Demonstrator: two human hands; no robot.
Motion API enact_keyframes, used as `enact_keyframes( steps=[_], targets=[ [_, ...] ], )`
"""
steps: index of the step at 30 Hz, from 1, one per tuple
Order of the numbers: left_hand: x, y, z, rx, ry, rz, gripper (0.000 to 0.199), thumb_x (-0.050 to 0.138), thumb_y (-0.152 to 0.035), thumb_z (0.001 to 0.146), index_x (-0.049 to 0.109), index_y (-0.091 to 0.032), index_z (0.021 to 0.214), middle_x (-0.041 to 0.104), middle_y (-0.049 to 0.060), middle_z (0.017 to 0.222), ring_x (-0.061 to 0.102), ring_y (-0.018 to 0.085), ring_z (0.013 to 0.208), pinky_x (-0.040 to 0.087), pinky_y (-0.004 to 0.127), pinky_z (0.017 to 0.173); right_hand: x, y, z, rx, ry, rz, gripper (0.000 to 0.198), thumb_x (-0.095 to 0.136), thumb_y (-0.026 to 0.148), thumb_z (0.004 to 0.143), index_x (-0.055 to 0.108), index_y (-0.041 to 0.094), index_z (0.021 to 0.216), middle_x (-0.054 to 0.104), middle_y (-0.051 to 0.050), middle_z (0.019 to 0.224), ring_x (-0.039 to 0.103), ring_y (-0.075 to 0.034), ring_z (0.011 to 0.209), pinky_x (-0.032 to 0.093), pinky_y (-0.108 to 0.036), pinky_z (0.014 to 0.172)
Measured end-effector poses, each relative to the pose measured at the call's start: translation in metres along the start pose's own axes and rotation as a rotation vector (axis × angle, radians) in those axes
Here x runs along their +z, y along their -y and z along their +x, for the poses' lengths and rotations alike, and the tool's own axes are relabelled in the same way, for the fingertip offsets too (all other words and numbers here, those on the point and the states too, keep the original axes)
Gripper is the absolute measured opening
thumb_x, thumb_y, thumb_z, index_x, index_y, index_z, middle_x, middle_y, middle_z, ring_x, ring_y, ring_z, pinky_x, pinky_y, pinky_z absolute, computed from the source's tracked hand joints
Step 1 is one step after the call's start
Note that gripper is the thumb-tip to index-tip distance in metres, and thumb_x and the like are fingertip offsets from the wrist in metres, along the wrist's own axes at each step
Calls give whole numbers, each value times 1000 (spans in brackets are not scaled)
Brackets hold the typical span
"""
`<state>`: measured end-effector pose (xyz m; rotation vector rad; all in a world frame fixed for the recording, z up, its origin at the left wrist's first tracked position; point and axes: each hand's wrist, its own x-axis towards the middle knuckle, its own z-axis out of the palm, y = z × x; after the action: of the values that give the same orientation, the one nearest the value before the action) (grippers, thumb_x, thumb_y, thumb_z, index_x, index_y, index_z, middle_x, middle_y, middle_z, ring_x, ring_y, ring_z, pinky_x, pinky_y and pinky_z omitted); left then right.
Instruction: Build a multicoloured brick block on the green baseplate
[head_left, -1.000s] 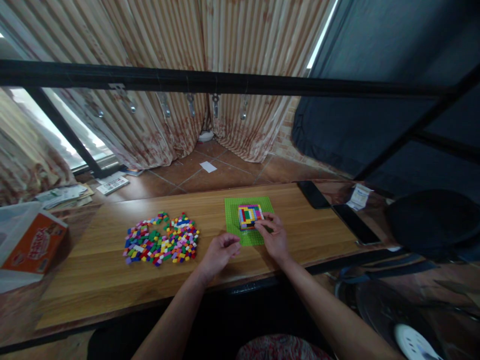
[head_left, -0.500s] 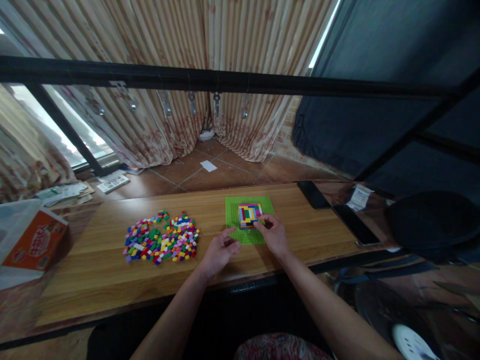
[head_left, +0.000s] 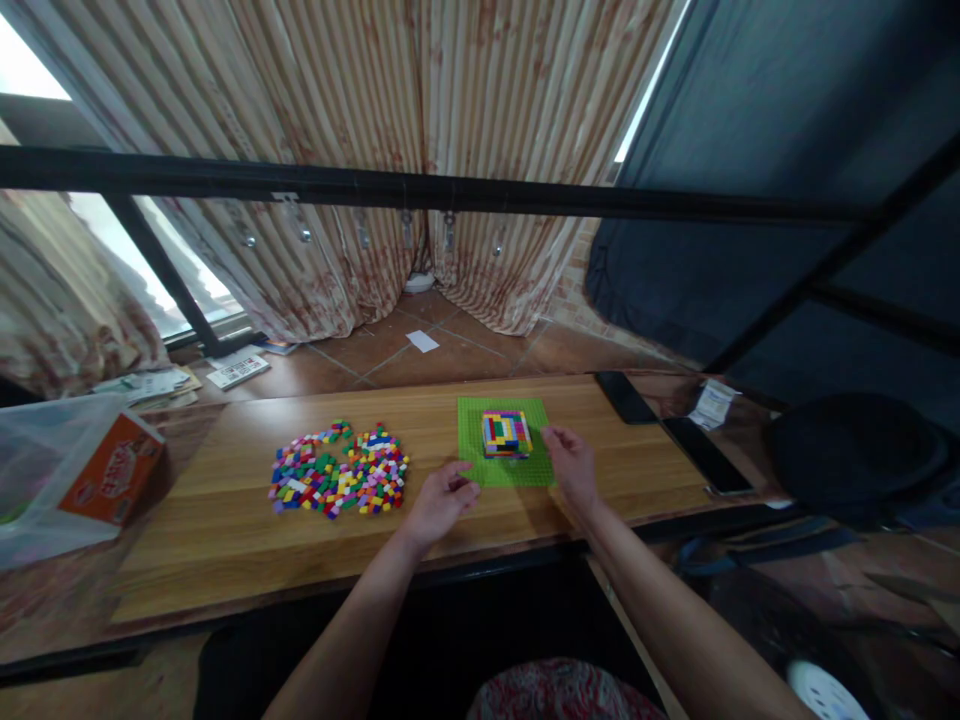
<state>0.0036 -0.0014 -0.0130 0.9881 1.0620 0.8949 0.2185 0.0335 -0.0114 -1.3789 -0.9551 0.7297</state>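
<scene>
Left hand (head_left: 442, 507): thumb and index spread, at the near-left edge of the green plate (head_left: 469, 425); contact unclear. Right hand (head_left: 574, 468): fingers curled beside the plate's right edge; cannot tell whether they pinch anything. Brick stack (head_left: 507, 433) sits on the plate, apart from both hands. Loose bricks (head_left: 352, 478) lie left on the table (head_left: 217, 540). Curtains (head_left: 352, 110) beyond.

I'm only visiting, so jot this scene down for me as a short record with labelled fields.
Surface: wooden table
Base: green baseplate
Build: multicoloured brick stack on the baseplate
Supply: loose bricks, left of the baseplate
Left hand: near the baseplate's near left corner
Right hand: at the baseplate's right edge, apart from the stack; contents unclear
Left end: clear bin with orange label
</scene>
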Motion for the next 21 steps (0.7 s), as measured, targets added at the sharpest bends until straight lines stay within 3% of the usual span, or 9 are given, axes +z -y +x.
enact_keyframes(
  steps=[3,6,10,13,17,21],
  targets=[
    [-6,-4,-2,16,-23,16,39,72,-27,67,62,-12,101,62,-2,65,55,9,57,41,21,55,-8,9,-9,-10,-85,2,35,66,51,70,66,16,75,62,0,66,53,-14,62,41,-27,59],
    [-14,-14,-4,59,-50,-14,33,73,-29,66,64,-13,94,61,-3,62,53,8,55,39,21,53,-7,17,-25,-25,-16,-29,32,68,48,71,66,17,74,61,0,64,53,-14,62,41,-27,60],
    [-35,-40,-13,124,-183,-106,38,78,-32,61,66,-13,91,66,0,70,57,9,61,43,22,59,9,21,-57,-65,192,-104,28,64,46,77,68,18,76,66,-2,71,59,-18,70,46,-30,67],
    [-62,-63,-26,225,-389,-206,42,79,-34,58,67,-12,92,68,2,74,59,10,64,45,23,62,25,19,-82,-139,407,-213,23,59,40,83,69,20,83,70,-4,85,63,-20,82,47,-33,77],
    [-98,-83,-43,357,-694,-372,36,78,-30,55,66,-13,84,65,-1,69,57,8,61,43,20,58,53,19,-106,-243,669,-338,20,52,31,88,69,21,88,68,-4,87,63,-19,82,46,-32,76],
    [-113,-87,-51,381,-813,-427,33,77,-26,51,66,-14,80,63,-2,64,54,6,56,40,18,55,83,19,-118,-322,774,-434,17,52,25,87,69,20,89,66,-4,86,61,-18,82,45,-31,74]
  ],
)
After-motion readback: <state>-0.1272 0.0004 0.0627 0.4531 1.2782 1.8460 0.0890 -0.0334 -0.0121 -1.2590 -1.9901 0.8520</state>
